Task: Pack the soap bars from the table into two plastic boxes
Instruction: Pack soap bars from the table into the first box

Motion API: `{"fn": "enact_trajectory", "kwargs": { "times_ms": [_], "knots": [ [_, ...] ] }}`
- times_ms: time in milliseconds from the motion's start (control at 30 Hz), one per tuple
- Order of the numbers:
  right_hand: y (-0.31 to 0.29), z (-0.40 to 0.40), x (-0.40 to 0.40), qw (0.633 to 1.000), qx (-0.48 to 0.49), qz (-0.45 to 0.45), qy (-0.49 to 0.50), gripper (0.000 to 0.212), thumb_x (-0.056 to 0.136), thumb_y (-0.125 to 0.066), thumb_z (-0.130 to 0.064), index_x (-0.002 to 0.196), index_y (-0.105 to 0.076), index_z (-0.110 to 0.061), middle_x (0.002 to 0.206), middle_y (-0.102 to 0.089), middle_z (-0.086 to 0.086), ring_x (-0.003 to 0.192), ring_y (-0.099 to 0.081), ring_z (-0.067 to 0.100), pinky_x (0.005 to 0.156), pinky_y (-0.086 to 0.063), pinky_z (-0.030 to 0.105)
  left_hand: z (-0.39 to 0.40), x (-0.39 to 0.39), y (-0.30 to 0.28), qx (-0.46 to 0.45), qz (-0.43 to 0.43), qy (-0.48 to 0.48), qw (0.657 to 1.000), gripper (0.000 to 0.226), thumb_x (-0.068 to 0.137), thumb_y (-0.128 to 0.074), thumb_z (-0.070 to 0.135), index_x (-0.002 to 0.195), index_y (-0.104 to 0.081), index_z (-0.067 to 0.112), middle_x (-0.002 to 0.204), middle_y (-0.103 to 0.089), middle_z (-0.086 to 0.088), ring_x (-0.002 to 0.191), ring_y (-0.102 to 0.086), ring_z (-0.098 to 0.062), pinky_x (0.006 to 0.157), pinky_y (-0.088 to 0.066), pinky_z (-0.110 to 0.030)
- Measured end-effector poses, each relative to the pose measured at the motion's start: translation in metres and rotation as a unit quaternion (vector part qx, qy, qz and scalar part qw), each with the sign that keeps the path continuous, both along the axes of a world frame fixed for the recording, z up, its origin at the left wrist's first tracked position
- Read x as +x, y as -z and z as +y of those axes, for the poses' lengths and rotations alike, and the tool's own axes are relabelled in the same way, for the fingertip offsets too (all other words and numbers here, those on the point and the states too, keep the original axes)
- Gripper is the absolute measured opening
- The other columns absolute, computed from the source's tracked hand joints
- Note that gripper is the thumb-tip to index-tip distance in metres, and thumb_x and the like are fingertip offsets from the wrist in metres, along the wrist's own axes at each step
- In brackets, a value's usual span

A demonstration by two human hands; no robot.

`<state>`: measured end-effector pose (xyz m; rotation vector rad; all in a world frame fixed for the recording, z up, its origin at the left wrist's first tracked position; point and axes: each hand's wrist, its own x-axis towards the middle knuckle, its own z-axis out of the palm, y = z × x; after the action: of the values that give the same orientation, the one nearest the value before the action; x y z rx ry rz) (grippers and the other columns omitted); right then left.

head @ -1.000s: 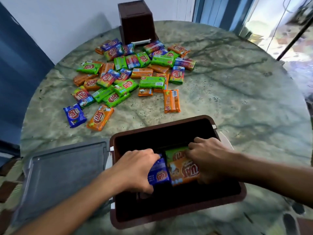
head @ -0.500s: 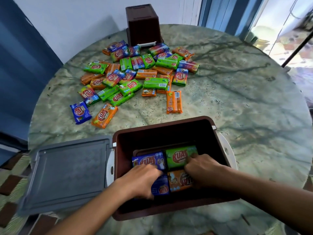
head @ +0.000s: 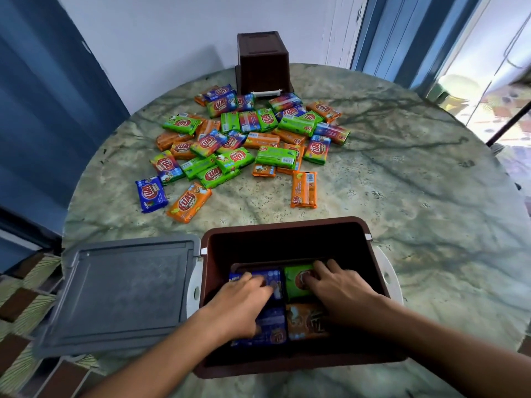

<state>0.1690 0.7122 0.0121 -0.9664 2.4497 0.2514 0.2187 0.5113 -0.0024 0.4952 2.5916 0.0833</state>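
Observation:
An open brown plastic box (head: 287, 228) stands at the table's near edge. On its floor lie several wrapped soap bars: two blue ones on the left (head: 273, 328), a green one (head: 296, 282) and an orange one (head: 304, 320) on the right. My left hand (head: 241, 303) lies inside the box with its fingers stretched over the far blue bar. My right hand (head: 333, 285) presses its fingers on the green bar. A heap of several soap bars (head: 244, 142) in green, orange, blue and rainbow wrappers covers the far middle of the table.
The box's grey lid (head: 120, 291) lies flat to its left, overhanging the table edge. A second brown box (head: 263, 61) stands upside down at the far edge. Lone bars lie nearest: orange (head: 304, 189), orange (head: 189, 202), blue (head: 151, 193). The round marble table (head: 416, 196) is bare on the right.
Both hands slid from the near bars toward the far side of the box: the left now lies over the far blue bar, the right over the green one. The view shifted slightly.

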Motion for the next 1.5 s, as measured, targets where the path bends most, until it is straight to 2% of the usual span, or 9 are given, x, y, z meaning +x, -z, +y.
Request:
{"fn": "enact_trajectory", "kwargs": {
  "times_ms": [233, 400, 633, 733, 833, 900, 1000, 1100, 1500],
  "knots": [
    [0.009, 0.003, 0.007, 1.000, 0.017, 0.001, -0.015, 0.062, 0.093, -0.052, -0.020, 0.147, -0.022, -0.014, 0.142, -0.031, 0.017, 0.128, -0.035, 0.037, 0.091, -0.045, 0.047, 0.008, 0.006, 0.003, -0.022, -0.032, 0.006, 0.999, 0.074, 0.077, -0.073, 0.029, 0.140, -0.037, 0.015, 0.142, -0.037, -0.010, 0.133, -0.032, -0.028, 0.102, -0.042, -0.045],
    [-0.006, 0.004, 0.003, 1.000, -0.010, 0.011, -0.022, 0.064, 0.087, -0.061, -0.030, 0.143, -0.032, -0.019, 0.138, -0.037, 0.012, 0.123, -0.041, 0.032, 0.087, -0.047, 0.043, 0.004, -0.002, -0.014, 0.012, -0.022, 0.018, 1.000, 0.065, 0.077, -0.072, 0.033, 0.133, -0.044, 0.017, 0.129, -0.047, -0.004, 0.119, -0.045, -0.024, 0.093, -0.046, -0.040],
    [-0.086, -0.017, -0.034, 0.982, -0.171, 0.073, -0.029, 0.053, 0.083, -0.056, -0.044, 0.132, -0.048, -0.025, 0.124, -0.056, -0.003, 0.110, -0.056, 0.021, 0.078, -0.046, 0.033, -0.018, -0.065, -0.102, 0.134, 0.046, -0.001, 0.990, 0.070, 0.080, -0.070, 0.045, 0.141, -0.041, 0.028, 0.134, -0.053, 0.006, 0.123, -0.049, -0.015, 0.097, -0.044, -0.037],
    [-0.110, -0.020, -0.062, 0.971, -0.216, 0.101, 0.005, 0.053, 0.084, -0.058, -0.044, 0.133, -0.051, -0.023, 0.125, -0.059, -0.001, 0.107, -0.059, 0.022, 0.077, -0.046, 0.031, -0.031, -0.092, -0.119, 0.126, 0.077, -0.044, 0.988, 0.072, 0.078, -0.071, 0.051, 0.141, -0.039, 0.035, 0.140, -0.049, 0.009, 0.123, -0.049, -0.012, 0.098, -0.044, -0.033],
    [-0.107, -0.015, -0.090, 0.983, -0.158, 0.087, 0.033, 0.057, 0.084, -0.062, -0.042, 0.136, -0.048, -0.024, 0.134, -0.054, 0.000, 0.117, -0.054, 0.021, 0.086, -0.047, 0.033, -0.042, -0.113, -0.110, 0.116, 0.056, -0.081, 0.988, 0.071, 0.075, -0.075, 0.046, 0.138, -0.044, 0.035, 0.138, -0.052, 0.008, 0.120, -0.051, -0.011, 0.095, -0.042, -0.029],
    [-0.093, -0.012, -0.099, 0.995, -0.086, 0.035, 0.042, 0.063, 0.081, -0.068, -0.040, 0.138, -0.046, -0.024, 0.137, -0.052, 0.001, 0.121, -0.052, 0.022, 0.089, -0.045, 0.033, -0.043, -0.122, -0.096, 0.088, -0.010, -0.089, 0.992, 0.069, 0.073, -0.077, 0.044, 0.135, -0.048, 0.032, 0.133, -0.055, 0.009, 0.118, -0.051, -0.013, 0.097, -0.044, -0.034],
    [-0.065, -0.011, -0.101, 0.998, -0.036, -0.017, 0.037, 0.041, 0.084, -0.064, -0.023, 0.124, -0.055, -0.019, 0.121, -0.061, 0.006, 0.107, -0.059, 0.026, 0.077, -0.045, 0.031, -0.034, -0.128, -0.069, 0.062, -0.093, -0.059, 0.992, 0.044, 0.078, -0.075, 0.033, 0.119, -0.059, 0.027, 0.118, -0.063, 0.004, 0.107, -0.057, -0.014, 0.092, -0.049, -0.036],
    [-0.050, -0.007, -0.104, 0.996, -0.062, -0.020, 0.061, 0.028, 0.085, -0.051, -0.008, 0.110, -0.061, -0.016, 0.107, -0.063, 0.011, 0.096, -0.062, 0.030, 0.066, -0.037, 0.030, -0.025, -0.135, -0.058, 0.085, -0.084, -0.038, 0.992, 0.018, 0.083, -0.067, 0.015, 0.098, -0.065, 0.025, 0.096, -0.065, 0.004, 0.090, -0.061, -0.016, 0.079, -0.052, -0.032],
    [-0.039, 0.013, -0.199, 0.986, -0.102, 0.033, 0.124, 0.028, 0.084, -0.054, -0.012, 0.110, -0.062, -0.018, 0.107, -0.065, 0.008, 0.099, -0.061, 0.028, 0.069, -0.043, 0.031, -0.006, -0.225, -0.055, 0.123, -0.004, -0.096, 0.988, 0.025, 0.082, -0.064, 0.011, 0.100, -0.069, 0.027, 0.104, -0.069, 0.003, 0.098, -0.062, -0.018, 0.087, -0.052, -0.042]
  ]
}}
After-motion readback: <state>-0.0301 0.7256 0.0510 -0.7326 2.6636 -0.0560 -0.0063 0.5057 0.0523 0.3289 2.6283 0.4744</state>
